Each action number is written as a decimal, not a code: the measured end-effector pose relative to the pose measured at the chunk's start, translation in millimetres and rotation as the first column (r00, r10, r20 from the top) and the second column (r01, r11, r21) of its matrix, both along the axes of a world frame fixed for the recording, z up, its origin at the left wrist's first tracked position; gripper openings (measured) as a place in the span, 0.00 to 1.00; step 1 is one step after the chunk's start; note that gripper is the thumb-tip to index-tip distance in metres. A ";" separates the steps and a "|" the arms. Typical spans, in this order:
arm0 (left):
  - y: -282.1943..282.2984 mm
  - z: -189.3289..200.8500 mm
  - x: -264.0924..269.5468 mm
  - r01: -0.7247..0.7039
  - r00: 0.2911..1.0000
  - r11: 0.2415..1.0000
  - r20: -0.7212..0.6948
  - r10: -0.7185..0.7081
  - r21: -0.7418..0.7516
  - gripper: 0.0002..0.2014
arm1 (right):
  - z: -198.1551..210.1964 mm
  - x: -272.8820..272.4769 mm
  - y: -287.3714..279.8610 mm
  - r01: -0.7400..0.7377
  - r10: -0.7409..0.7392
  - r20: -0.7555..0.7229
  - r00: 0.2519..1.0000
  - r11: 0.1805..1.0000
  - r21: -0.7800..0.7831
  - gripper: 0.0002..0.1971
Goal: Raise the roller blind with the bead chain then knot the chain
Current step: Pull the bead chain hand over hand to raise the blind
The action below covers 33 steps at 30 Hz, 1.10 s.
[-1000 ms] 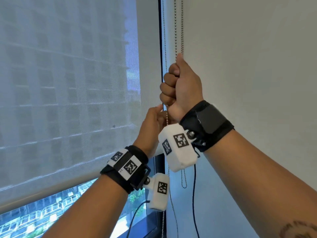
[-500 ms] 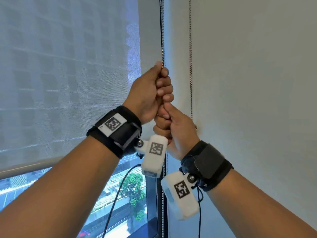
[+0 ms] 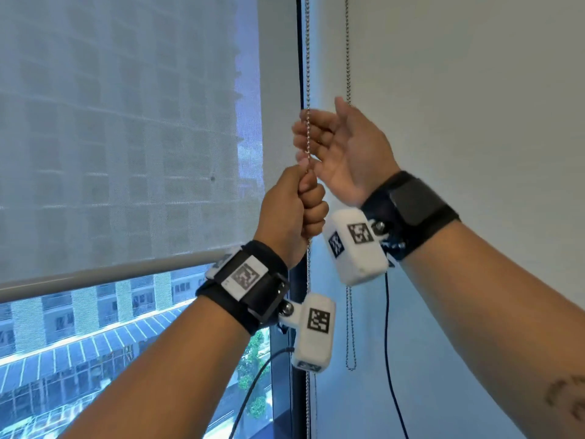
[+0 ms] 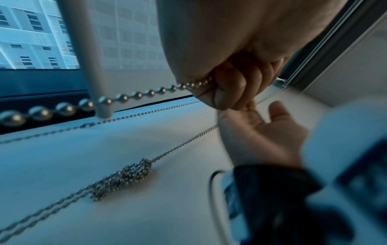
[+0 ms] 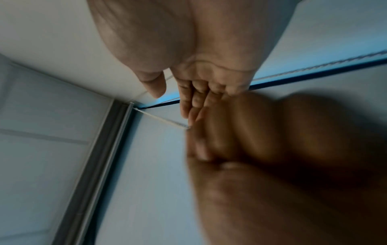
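I am partway through raising the blind (image 3: 126, 137), pulling the chain hand over hand. My left hand (image 3: 292, 213) is a closed fist around the chain (image 3: 307, 134), which runs straight up out of the top of the fist along the dark window frame (image 3: 299, 58). The left wrist view shows the beads coming out between the curled fingers (image 4: 230, 82).

My right hand (image 3: 343, 150) is just above and to the right of the left fist, its palm facing me and its fingers spread and relaxed, holding nothing. The chain passes in front of those fingers; I cannot tell whether it touches them. The second strand of the chain (image 3: 348, 52) hangs just behind the right hand and drops below both wrists.

The bottom bar of the blind (image 3: 110, 274) sits to the left, level with my left wrist, with open window glass beneath it. In the left wrist view, a knotted bundle of chain (image 4: 127, 175) already hangs below the hands, against the wall (image 3: 474, 90).

As I judge it, the blind is only partly raised. The next move calls for the right hand to close on the chain above the left fist, so the left can let go without the blind slipping down. The knotting comes after the raising.
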<state>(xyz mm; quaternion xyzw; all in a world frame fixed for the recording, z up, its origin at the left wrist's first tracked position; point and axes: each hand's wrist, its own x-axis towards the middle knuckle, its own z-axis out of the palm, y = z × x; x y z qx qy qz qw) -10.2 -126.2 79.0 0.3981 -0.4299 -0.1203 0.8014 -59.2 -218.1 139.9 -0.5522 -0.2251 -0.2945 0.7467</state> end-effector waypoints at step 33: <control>10.0 31.5 7.3 -0.051 0.981 0.996 0.192 0.037 0.069 0.19 | -58.0 -7.1 -32.2 0.235 -0.310 -0.101 0.945 0.861 -0.450 0.10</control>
